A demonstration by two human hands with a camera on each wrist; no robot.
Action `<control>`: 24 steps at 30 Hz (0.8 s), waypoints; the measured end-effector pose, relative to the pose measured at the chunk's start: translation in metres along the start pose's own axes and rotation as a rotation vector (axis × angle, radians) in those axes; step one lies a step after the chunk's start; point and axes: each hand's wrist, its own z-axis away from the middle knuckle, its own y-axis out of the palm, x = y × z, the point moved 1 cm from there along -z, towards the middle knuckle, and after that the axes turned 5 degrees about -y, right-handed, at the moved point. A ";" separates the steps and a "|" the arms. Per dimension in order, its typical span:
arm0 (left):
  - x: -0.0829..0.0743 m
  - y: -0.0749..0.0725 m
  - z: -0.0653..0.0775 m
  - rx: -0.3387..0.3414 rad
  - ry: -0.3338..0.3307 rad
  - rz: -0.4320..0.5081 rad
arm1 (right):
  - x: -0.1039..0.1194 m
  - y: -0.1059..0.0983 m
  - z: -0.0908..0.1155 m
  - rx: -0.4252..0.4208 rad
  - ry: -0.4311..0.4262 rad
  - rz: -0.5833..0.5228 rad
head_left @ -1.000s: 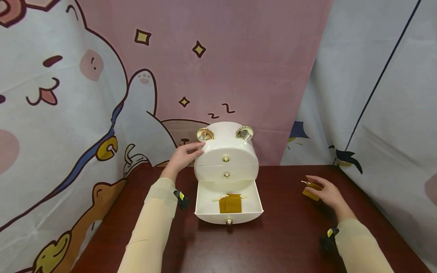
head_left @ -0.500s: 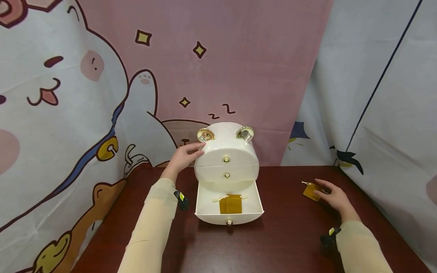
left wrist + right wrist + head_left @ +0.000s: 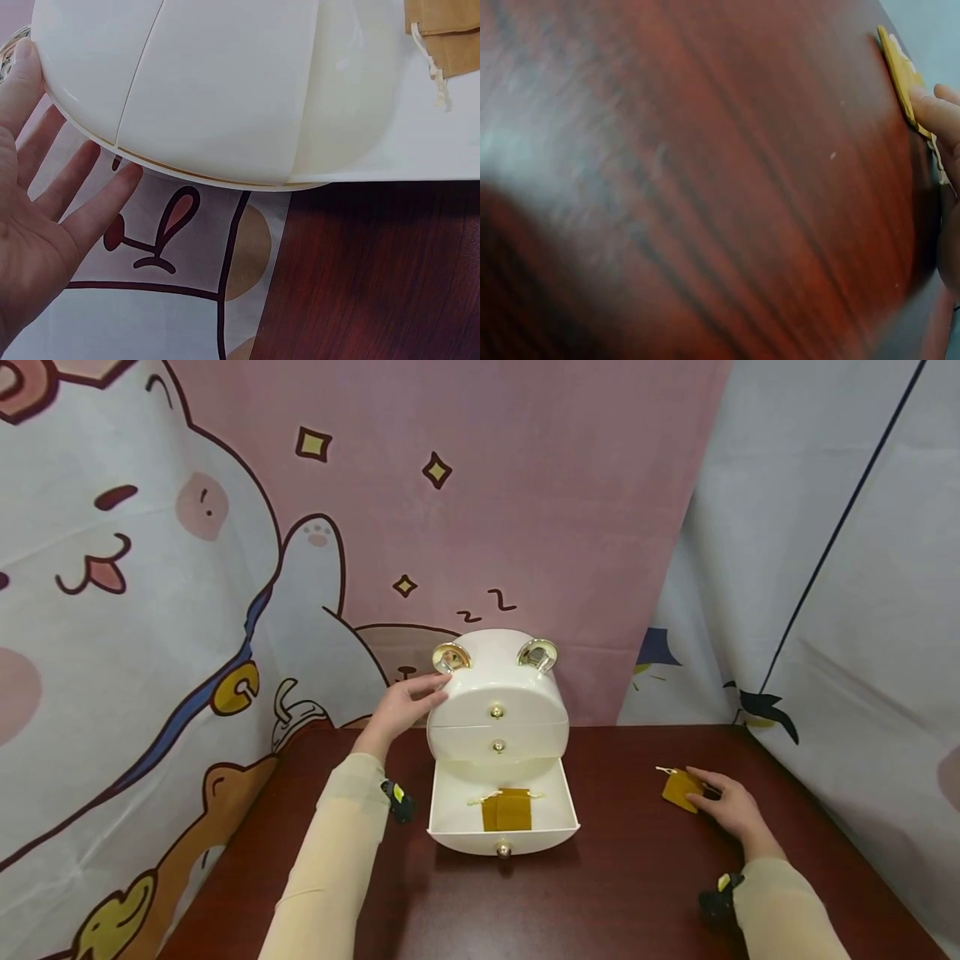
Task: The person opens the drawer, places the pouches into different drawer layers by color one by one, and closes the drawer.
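A white rounded storage box (image 3: 497, 689) with gold-rimmed ears stands on the table, its lowest drawer (image 3: 453, 814) pulled out. Several mustard-yellow drawstring pouches (image 3: 513, 810) lie overlapping in that drawer. My left hand (image 3: 397, 714) touches the box's upper left side; in the left wrist view its fingers (image 3: 97, 210) are spread and nearly straight along the box's edge. Off to the right, my right hand (image 3: 733, 812) pinches the edge of another mustard pouch (image 3: 678, 789) between thumb and fingers. This pouch's pale cord points left. The right wrist view shows the pouch (image 3: 901, 79) low over the wood.
The upper two drawers with gold knobs (image 3: 497, 712) are closed. A dark reddish-brown table (image 3: 615, 893) carries everything. Behind it hangs a pink and white cartoon cloth (image 3: 570, 527), with a white cloth (image 3: 862, 652) along the right side.
My right hand first drew back a little from the pouch, then came in again at its right edge. The pouch has shifted slightly left. My left hand and the box have stayed put.
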 end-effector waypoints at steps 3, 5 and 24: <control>-0.001 0.000 0.000 0.002 -0.005 0.027 | 0.002 0.001 0.001 -0.022 -0.034 0.004; -0.001 0.001 0.000 0.002 -0.009 0.041 | 0.004 0.002 0.002 -0.039 -0.055 0.000; -0.001 0.002 0.002 -0.004 -0.036 0.029 | 0.009 0.010 0.011 -0.134 -0.068 0.021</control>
